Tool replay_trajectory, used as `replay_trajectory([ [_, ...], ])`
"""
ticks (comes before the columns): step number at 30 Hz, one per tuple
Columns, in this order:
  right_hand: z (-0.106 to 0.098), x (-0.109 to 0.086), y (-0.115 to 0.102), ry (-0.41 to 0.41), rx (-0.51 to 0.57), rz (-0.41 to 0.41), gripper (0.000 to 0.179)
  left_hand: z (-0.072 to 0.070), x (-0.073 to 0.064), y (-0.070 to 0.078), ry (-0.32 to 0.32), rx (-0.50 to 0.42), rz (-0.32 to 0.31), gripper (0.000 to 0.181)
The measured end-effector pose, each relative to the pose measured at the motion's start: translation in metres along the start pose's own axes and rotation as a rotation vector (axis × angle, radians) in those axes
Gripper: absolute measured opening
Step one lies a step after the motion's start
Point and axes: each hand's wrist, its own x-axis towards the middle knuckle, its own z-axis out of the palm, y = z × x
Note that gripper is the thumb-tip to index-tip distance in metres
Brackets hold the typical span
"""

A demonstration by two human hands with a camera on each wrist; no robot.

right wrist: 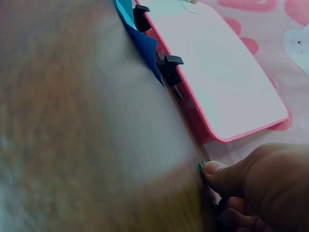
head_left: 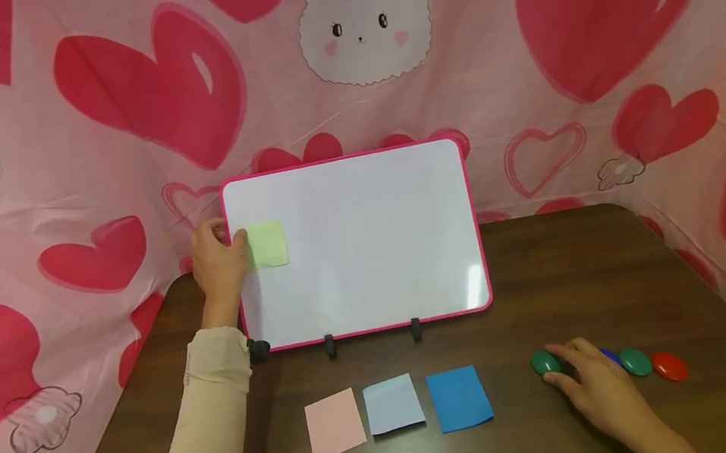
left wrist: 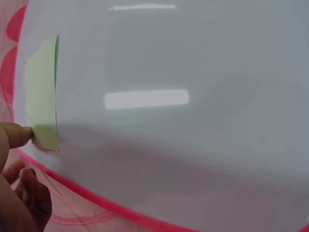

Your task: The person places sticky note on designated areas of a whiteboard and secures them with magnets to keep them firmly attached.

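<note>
A whiteboard (head_left: 366,249) with a pink frame stands upright on black feet. Near its left edge lies a light green sticky note (head_left: 267,244). My left hand (head_left: 219,258) is at that edge, its thumb (left wrist: 19,135) pressing the note's border against the board, the other fingers curled beside the frame. On the table at the right, my right hand (head_left: 598,387) pinches a round green magnet (head_left: 545,362) between thumb and fingers. Just beyond that hand sit a blue magnet (head_left: 610,356), partly hidden by it, another green magnet (head_left: 636,362) and a red magnet (head_left: 669,366).
In front of the board, a pink note (head_left: 335,424), a pale blue note (head_left: 393,404) and a darker blue note (head_left: 459,399) lie in a row on the brown table (head_left: 548,271). A pink heart-patterned cloth (head_left: 482,88) hangs behind and at both sides.
</note>
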Motion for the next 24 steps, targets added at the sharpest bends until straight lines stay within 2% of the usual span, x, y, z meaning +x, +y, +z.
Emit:
replay_trajectory([
  [4, 0.001, 0.001, 0.001, -0.001, 0.005, 0.002, 0.046, 0.000, 0.000, -0.002, -0.015, -0.060, -0.101, 0.050],
  [8, 0.000, 0.000, 0.000, 0.008, 0.020, 0.006, 0.046, 0.000, 0.002, -0.003, -0.038, -0.106, -0.170, 0.048],
  [12, -0.001, 0.001, -0.003, 0.029, 0.024, -0.008, 0.045, -0.001, 0.003, -0.002, -0.055, -0.133, -0.185, 0.047],
  [15, -0.003, 0.004, -0.008, 0.077, 0.027, -0.036, 0.043, -0.002, 0.004, -0.002, -0.063, -0.146, -0.186, 0.047],
  [18, -0.004, 0.009, -0.017, 0.130, 0.051, -0.064, 0.042, -0.004, 0.007, -0.004, -0.069, -0.159, -0.184, 0.047],
  [24, 0.001, 0.021, -0.041, 0.175, 0.141, -0.116, 0.039, -0.005, 0.010, -0.011, -0.110, -0.208, -0.183, 0.047],
])
